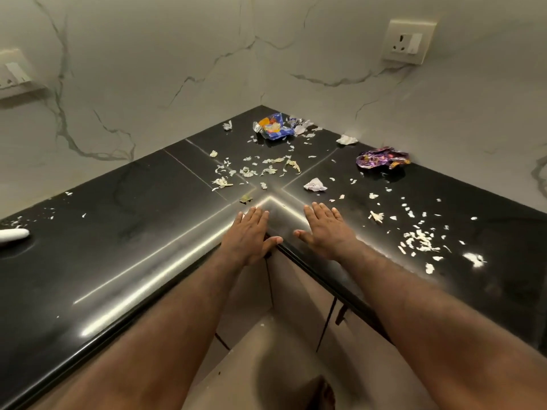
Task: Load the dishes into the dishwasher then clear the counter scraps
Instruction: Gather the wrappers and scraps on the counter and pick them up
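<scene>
Head view: both flat, empty hands, left hand [250, 232] and right hand [324, 230], rest with fingers spread on the glossy black tabletop [133, 232]. The pale, flaky vegetable scraps [260, 168] at frame centre look featherlight and best swept together; the crumpled blue foil wrapper [273, 127] above pinches anywhere.

You are looking at a black polished stone counter [124, 232], glossy enough to throw back bright streaks of light. The pale veined marble-look wall [165, 63] behind it is smooth with a soft sheen. The crumpled blue foil wrapper [273, 127] and crinkled purple foil wrapper [381, 158] shine metallically. The small balls of white paper [315, 184] look matt, and the pale vegetable scraps [418, 241] dry and flaky.
</scene>
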